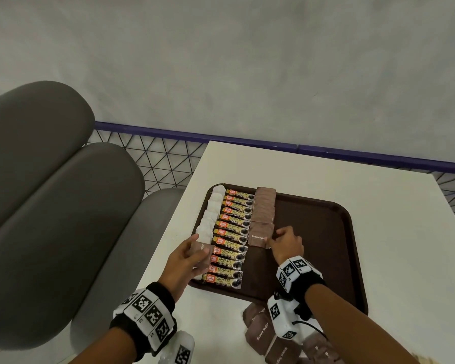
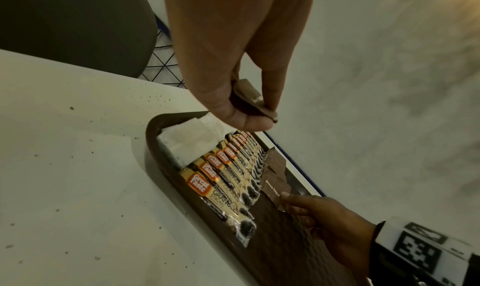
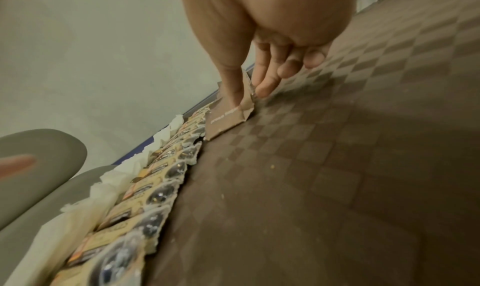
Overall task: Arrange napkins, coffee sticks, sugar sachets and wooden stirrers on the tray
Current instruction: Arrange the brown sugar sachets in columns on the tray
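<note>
A dark brown tray (image 1: 326,253) lies on the white table. Along its left side run white napkins (image 1: 212,214), a column of coffee sticks (image 1: 233,232) and a row of brown sugar sachets (image 1: 264,214). My left hand (image 1: 187,261) hovers over the near coffee sticks and pinches a small stack of brown sugar sachets (image 2: 255,102). My right hand (image 1: 286,243) pinches the right edge of the nearest sachet in the row (image 3: 228,118), thumb on top, index finger beside it on the tray. No wooden stirrers are in view.
More brown sugar sachets (image 1: 260,334) lie loose on the table (image 1: 405,232) at the near edge, partly under my right wrist. Grey padded seats (image 1: 50,193) stand to the left. A wire mesh rail with a purple top (image 1: 168,135) runs behind the table.
</note>
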